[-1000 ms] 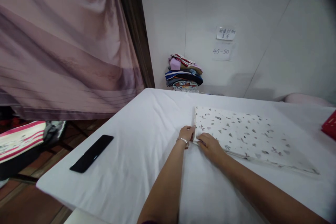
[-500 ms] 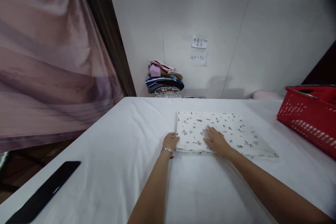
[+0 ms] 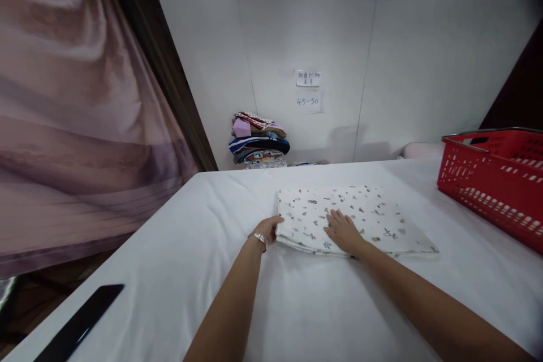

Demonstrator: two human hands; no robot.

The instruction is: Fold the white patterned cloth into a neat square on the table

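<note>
A folded white cloth [image 3: 360,209] printed with small grey and dark figures lies on the table, its long side toward me. At its near left corner my left hand [image 3: 268,228] pinches the layers, thumb on top and the other fingers underneath, and that corner is slightly raised. A silvery bracelet circles the left wrist. My right hand [image 3: 343,231] rests flat on the near middle of the cloth, fingers stretched out and holding nothing.
White fabric [image 3: 178,266] covers the table. On the right stands a red plastic basket [image 3: 492,186] with a metal handle. A black flat object [image 3: 85,317] lies at the left edge. Beyond the far edge rises a stack of folded textiles [image 3: 259,144]; a pink curtain [image 3: 85,124] hangs left.
My left hand has closed on the near left corner of the cloth and lifted it a little. The right hand stays flat on the cloth. The camera view has shifted slightly.
</note>
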